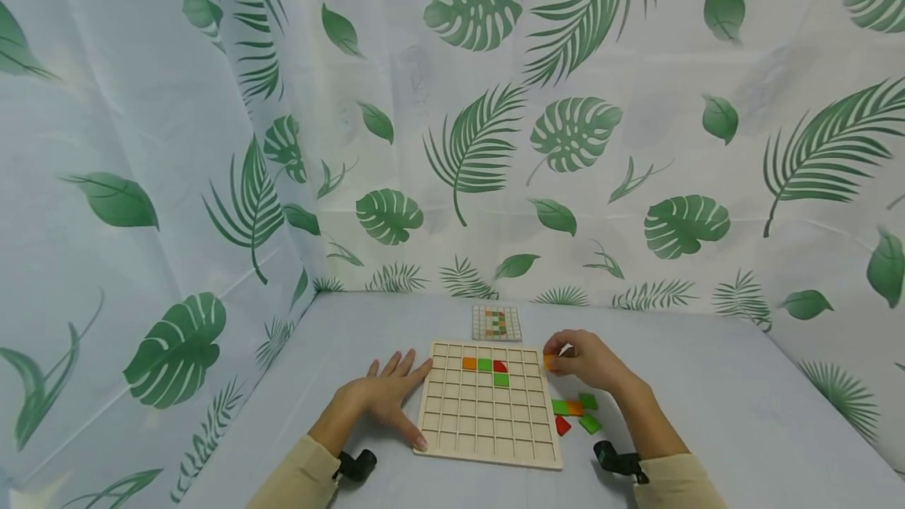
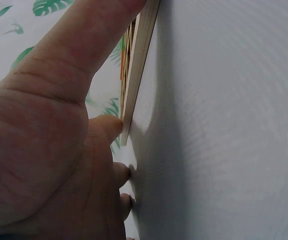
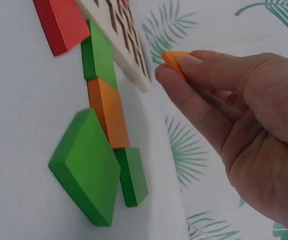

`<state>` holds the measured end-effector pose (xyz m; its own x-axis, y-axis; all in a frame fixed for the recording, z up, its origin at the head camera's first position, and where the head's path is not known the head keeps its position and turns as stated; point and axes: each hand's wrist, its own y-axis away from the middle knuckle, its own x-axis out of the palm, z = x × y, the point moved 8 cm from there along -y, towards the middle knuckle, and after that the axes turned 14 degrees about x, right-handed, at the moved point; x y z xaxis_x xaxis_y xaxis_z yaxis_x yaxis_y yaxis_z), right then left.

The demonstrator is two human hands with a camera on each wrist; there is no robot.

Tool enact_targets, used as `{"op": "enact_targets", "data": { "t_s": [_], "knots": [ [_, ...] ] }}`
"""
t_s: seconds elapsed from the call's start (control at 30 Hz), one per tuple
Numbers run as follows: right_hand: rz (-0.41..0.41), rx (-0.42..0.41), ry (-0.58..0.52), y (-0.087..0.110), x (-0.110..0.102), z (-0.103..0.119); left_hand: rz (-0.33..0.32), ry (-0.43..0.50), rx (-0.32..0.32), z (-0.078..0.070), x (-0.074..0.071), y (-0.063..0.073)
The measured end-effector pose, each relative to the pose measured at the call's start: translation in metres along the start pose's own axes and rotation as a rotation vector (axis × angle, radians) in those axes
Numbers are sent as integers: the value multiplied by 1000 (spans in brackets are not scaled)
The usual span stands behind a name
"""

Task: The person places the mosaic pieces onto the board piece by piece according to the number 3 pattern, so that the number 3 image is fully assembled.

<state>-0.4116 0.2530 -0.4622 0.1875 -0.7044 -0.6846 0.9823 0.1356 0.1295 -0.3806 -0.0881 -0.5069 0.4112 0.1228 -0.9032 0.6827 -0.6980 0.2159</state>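
Observation:
A wooden grid board [image 1: 459,415] lies on the table with an orange tile [image 1: 470,364], two green tiles [image 1: 485,365] and a red tile with a curved edge [image 1: 500,367] in its upper cells. My left hand [image 1: 387,393] has its fingers spread along the board's left side, thumb at the near left corner. Between thumb and fingertip my right hand [image 1: 584,360] pinches an orange tile [image 3: 173,61], held beside the board's upper right edge.
Right of the board lie several loose tiles: green [image 3: 86,167], orange [image 3: 109,114] and red [image 3: 63,25]. Behind the board is a small card [image 1: 496,323] printed with a coloured grid pattern. A leaf-patterned curtain [image 1: 452,140] hangs at the back and left.

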Motion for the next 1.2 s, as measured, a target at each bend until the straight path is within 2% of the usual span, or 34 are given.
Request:
{"op": "enact_targets", "data": {
  "t_s": [0.17,0.27,0.43,0.87,1.2],
  "knots": [
    [-79,-34,72,2,-2,8,-1,-3,0,0,0,-1],
    [-91,-35,72,2,-2,10,0,-5,-1,1,0,-1],
    [-74,-38,51,2,2,12,2,-3,-1,0,0,-1],
    [-35,-113,13,0,15,25,4,0,-8,1,1,-1],
    [-24,-89,24,0,24,30,2,-10,-11,0,0,0]
  ]
}}
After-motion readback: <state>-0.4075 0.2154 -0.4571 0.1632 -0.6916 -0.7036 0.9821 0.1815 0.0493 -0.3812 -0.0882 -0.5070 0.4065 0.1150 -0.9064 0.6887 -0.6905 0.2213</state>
